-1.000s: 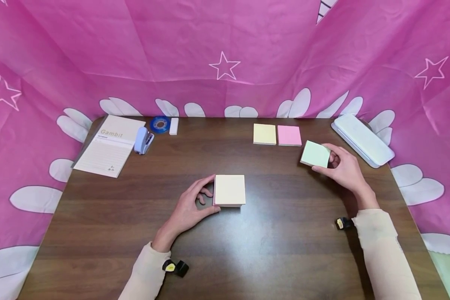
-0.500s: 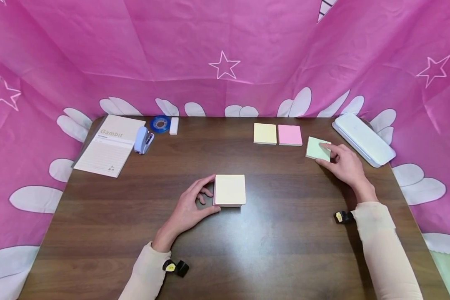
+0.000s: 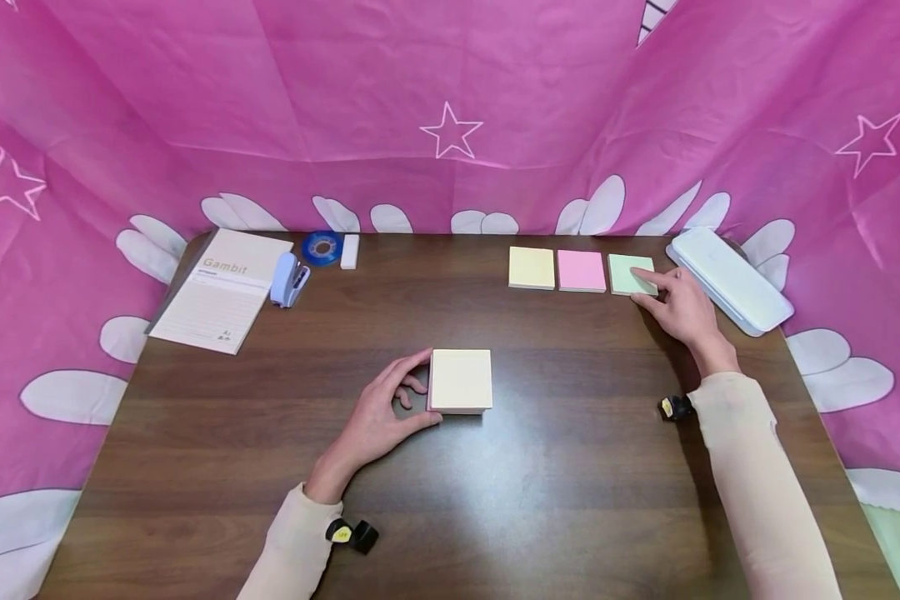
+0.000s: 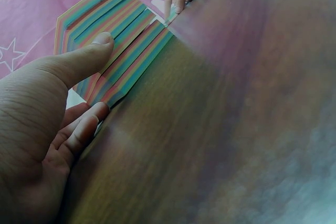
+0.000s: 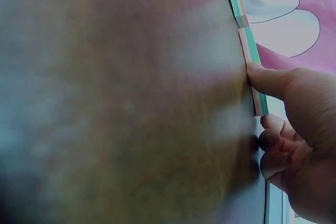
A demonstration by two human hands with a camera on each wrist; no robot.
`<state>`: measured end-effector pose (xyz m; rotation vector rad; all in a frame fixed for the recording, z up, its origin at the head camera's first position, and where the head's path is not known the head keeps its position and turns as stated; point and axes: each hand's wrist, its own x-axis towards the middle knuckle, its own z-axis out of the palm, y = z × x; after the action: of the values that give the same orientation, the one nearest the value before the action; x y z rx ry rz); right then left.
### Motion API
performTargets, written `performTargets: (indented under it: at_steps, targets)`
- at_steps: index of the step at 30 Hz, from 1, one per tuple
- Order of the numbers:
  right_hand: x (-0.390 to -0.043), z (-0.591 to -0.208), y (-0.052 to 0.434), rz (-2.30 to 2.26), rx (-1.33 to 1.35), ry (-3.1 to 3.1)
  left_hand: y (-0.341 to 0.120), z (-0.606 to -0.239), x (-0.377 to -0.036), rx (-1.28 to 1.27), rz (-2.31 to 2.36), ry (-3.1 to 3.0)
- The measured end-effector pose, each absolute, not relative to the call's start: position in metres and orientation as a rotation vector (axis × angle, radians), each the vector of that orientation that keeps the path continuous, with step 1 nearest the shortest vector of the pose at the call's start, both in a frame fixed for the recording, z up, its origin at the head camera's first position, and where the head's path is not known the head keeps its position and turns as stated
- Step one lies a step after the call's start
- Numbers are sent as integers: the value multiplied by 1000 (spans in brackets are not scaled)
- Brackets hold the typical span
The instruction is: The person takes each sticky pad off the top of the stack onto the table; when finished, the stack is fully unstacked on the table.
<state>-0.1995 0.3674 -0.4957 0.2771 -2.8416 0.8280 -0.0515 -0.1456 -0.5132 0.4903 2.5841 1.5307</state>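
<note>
A thick stack of sticky note pads (image 3: 461, 379) with a pale yellow top sits mid-table. My left hand (image 3: 378, 417) holds it by its left side, index finger at the far corner and thumb at the near one. In the left wrist view the stack's sides (image 4: 128, 32) show bands of yellow, teal and red. At the back right, my right hand (image 3: 682, 312) has its index finger on top of a green sticky note pad (image 3: 622, 268) and its thumb on the near edge. The right wrist view shows that thumb (image 5: 268, 80) against the pad's striped side.
A yellow pad (image 3: 531, 267) and a pink pad (image 3: 581, 271) lie left of the green one. A white case (image 3: 729, 279) stands right of it. At the back left are a notebook (image 3: 221, 292), blue stapler (image 3: 288, 280), blue tape roll (image 3: 322, 247) and white eraser (image 3: 350, 251).
My right hand has brought the green pad up and back, turned it straight, and set it in line beside the pink pad. My left hand and the stack have stayed put.
</note>
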Motion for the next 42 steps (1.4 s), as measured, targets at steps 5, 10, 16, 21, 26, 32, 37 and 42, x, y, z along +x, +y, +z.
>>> performTargets:
  at_steps: [5,10,16,21,26,32,37,42]
  targets:
    - [-207,-502,375,876,328,-2818,-145,-512,-51,501,1537,2585]
    - [-206,-502,375,827,309,-2852,-145,-513,-52,500,1540,2586]
    - [-194,-488,365,778,242,-2890,-144,-514,-51,496,1537,2581]
    - [-182,-481,358,807,198,-2839,-143,-513,-51,535,1541,2613]
    - [-169,-475,341,970,210,-2664,-143,-512,-51,541,1490,2661]
    - [-154,-465,309,1113,312,-2469,-142,-513,-53,547,1448,2683]
    - [-139,-458,280,1156,432,-2434,-143,-513,-52,539,1462,2678]
    - [-123,-456,249,1217,553,-2433,-143,-514,-52,535,1471,2674]
